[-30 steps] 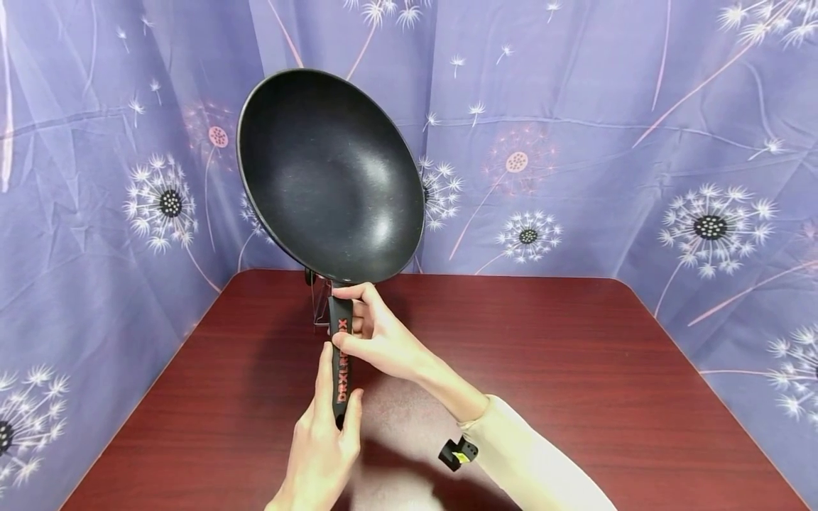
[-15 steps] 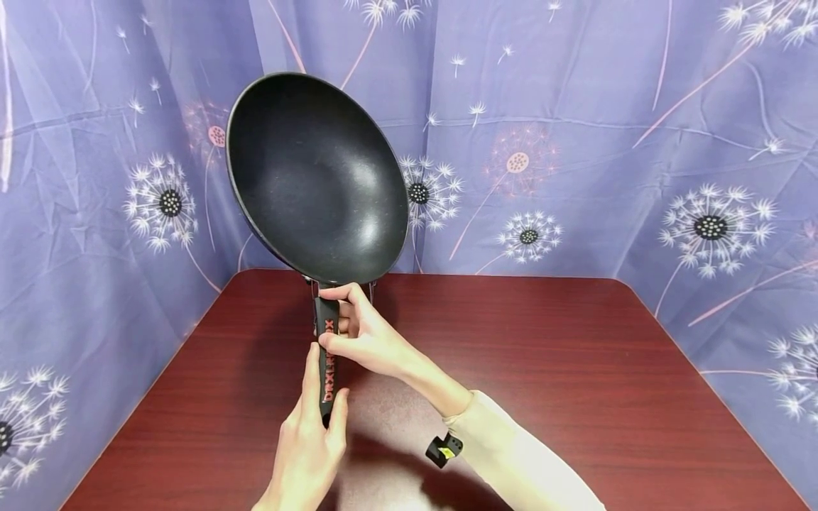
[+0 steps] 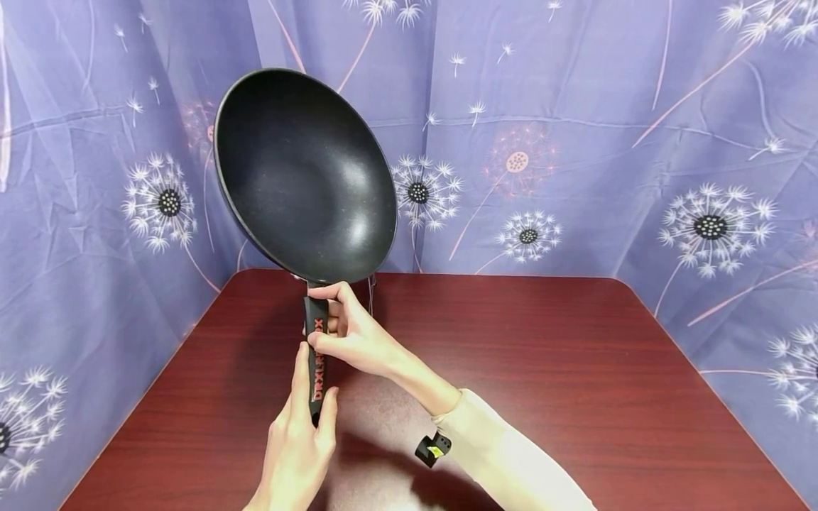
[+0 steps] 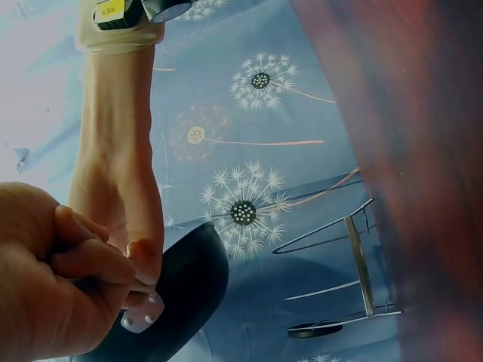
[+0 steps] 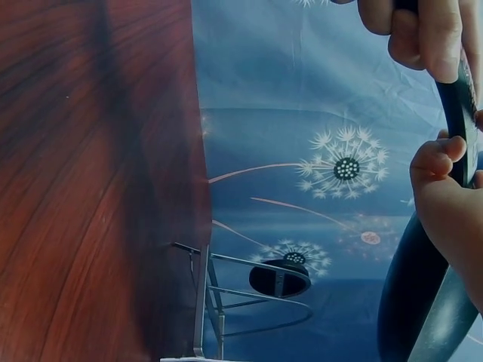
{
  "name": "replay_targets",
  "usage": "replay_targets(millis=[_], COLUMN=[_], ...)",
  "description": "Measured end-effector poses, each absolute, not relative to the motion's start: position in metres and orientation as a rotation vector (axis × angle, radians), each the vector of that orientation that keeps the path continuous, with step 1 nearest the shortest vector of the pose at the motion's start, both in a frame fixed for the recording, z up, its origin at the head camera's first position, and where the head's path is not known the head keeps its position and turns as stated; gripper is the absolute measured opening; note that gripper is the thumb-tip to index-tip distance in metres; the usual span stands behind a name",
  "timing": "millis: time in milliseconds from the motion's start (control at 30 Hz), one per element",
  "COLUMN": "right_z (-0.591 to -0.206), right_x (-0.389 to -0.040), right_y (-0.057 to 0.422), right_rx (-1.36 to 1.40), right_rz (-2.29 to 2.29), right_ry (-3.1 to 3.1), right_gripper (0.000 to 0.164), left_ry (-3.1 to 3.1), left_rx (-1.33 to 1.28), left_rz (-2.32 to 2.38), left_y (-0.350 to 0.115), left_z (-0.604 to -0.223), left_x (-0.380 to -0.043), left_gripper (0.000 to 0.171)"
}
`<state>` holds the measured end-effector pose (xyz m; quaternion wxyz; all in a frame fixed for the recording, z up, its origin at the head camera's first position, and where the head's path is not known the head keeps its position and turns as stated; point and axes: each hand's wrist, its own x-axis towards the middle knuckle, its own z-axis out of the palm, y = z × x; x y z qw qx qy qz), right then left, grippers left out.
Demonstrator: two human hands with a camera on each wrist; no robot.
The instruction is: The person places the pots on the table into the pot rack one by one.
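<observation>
A black wok [image 3: 307, 177] is held up tilted, its inside facing me and its dark handle [image 3: 318, 383] with red lettering pointing down. My left hand [image 3: 295, 443] grips the handle's lower end, index finger stretched along its left side and thumb on the right. Higher up, close under the bowl, my right hand [image 3: 354, 339] grips the handle from the right, its other fingers curled behind. In the right wrist view the curled fingers [image 5: 434, 49] of one hand wrap the handle. Behind the wok stands a metal wire rack [image 4: 361, 264], mostly hidden in the head view.
A dark red wooden table [image 3: 543, 369] lies below, with purple dandelion-print curtains [image 3: 575, 142] around its back and sides. The wire rack carries a black oval piece [image 5: 279, 279] and stands near the table's far edge. A small black device [image 3: 433, 449] sits at the right wrist.
The wok and both hands have shifted steadily to the left, holding the same grip and nearly the same tilt. More of the rack's right wire now shows beside the handle; its left side is covered.
</observation>
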<state>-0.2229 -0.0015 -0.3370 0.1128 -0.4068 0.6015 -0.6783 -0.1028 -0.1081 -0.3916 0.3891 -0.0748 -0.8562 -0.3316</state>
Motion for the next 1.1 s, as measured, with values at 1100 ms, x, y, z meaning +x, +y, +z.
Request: replay_targets(millis=[1100], right_z=[-0.352], right_x=[-0.238], right_y=[-0.023], right_rx=[-1.166], right_rz=[-1.997], right_ry=[1.69], right_gripper=[0.056], left_ry=[-2.216], left_rx=[-0.15], left_rz=[-0.732], left_y=[-0.115], left_z=[-0.392], left_x=[-0.108], left_gripper=[0.081])
